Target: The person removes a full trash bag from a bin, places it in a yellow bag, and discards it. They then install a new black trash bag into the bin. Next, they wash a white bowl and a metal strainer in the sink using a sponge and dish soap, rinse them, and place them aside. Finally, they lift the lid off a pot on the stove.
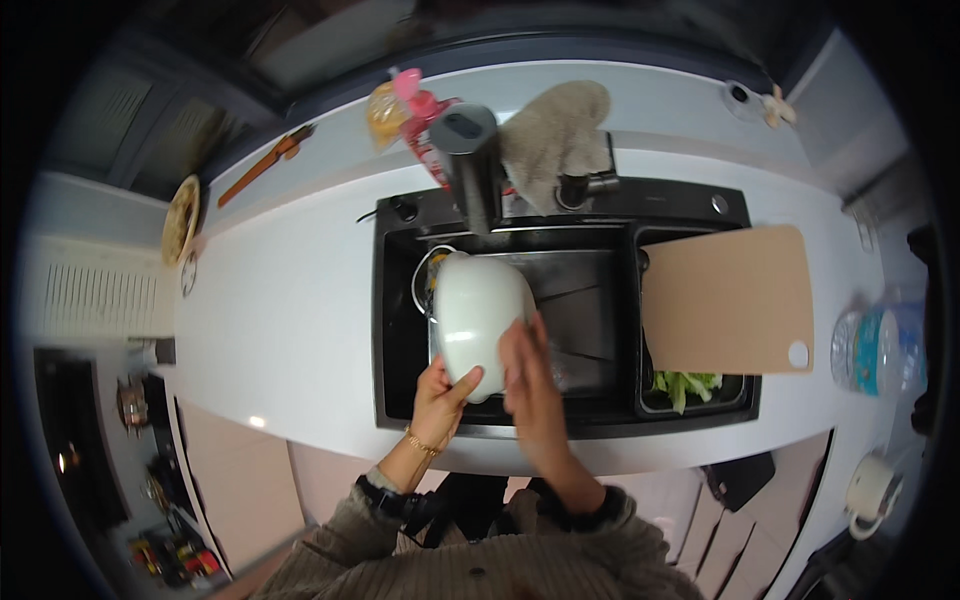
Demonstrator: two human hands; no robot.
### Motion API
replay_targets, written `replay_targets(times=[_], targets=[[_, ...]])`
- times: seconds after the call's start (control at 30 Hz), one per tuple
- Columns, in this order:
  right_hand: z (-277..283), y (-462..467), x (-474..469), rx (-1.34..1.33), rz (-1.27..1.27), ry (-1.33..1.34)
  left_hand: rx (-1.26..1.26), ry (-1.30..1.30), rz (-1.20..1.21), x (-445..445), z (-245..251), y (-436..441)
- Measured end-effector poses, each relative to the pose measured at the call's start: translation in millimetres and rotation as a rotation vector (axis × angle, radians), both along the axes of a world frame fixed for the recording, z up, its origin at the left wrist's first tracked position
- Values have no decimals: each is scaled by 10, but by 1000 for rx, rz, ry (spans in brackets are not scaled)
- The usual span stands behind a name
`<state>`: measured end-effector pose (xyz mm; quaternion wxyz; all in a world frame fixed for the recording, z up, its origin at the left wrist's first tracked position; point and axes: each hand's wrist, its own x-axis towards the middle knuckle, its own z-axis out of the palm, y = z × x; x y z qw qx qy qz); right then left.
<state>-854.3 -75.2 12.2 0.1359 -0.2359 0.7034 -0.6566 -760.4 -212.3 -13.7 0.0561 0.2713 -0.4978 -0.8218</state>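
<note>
Over the black kitchen sink (577, 427), a white bowl (480, 307) is tilted on its side with its smooth outer wall up. My left hand (442, 397) grips the bowl's near edge, thumb on the outside. My right hand (525, 360), blurred, is at the bowl's right side; its fingers look extended, and whether it holds anything is hidden. The dark pull-out faucet (469, 165) rises just beyond the bowl. A strainer basket with a white rim (421, 281) shows partly behind the bowl, in the sink's left part.
A beige cutting board (727, 300) lies across the right basin, above green leaves (684, 388). Behind the sink are a grey cloth (555, 135) and a pink-topped bottle (420, 101). Plastic bottles (874, 349) stand at the right; a woven basket (180, 217) is at the far left.
</note>
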Motion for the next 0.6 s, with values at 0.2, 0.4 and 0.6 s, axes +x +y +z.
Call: replay_targets(times=[0.2,0.4,0.6], targets=[[-318,154,-274,-181,73,-400,28,-10,-84,-61,-228,404],[-642,-626,-962,-266,296,-1268,214,-37,5,-154,-554,524],[-766,-782,-1006,83,59,-682,305,-50,92,-298,-806,286]])
